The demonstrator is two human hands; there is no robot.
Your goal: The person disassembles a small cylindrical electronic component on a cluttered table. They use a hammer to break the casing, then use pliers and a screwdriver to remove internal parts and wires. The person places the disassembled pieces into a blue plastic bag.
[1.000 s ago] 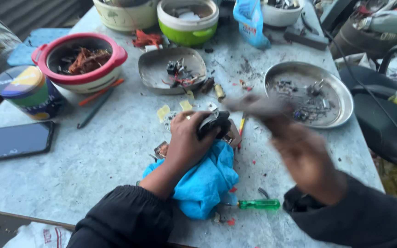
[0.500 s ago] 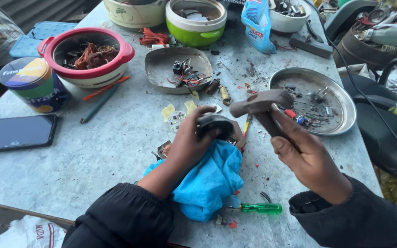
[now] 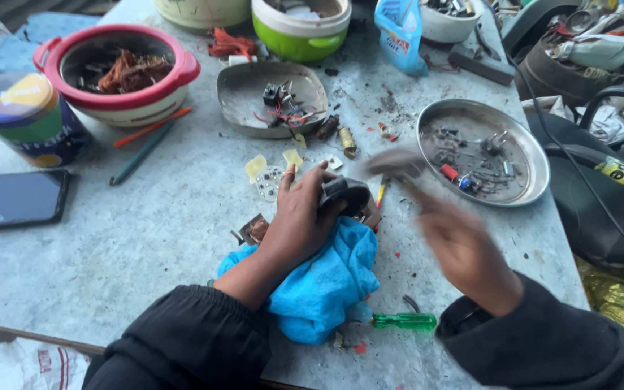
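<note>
Left hand (image 3: 299,224) was closed over a small dark rounded part (image 3: 347,193), fingers wrapped from its near-left side and pressing it down onto the blue cloth (image 3: 323,282) on the grey table (image 3: 131,238). The part protruded past the fingertips, up and to the right of the grip, so its exposed face pointed toward the other hand. Right hand (image 3: 464,249) was blurred with motion; it appeared closed around the handle of a hammer-like tool (image 3: 397,165), though the grip itself could not be resolved. The tool's long axis ran from that hand up and to the left, its head just right of and slightly beyond the dark part, apart from it. Left hand was therefore on the part; the right reached it only through the tool. A green-handled screwdriver (image 3: 404,321) lay below both hands, untouched, just right of the cloth's lower edge.
</note>
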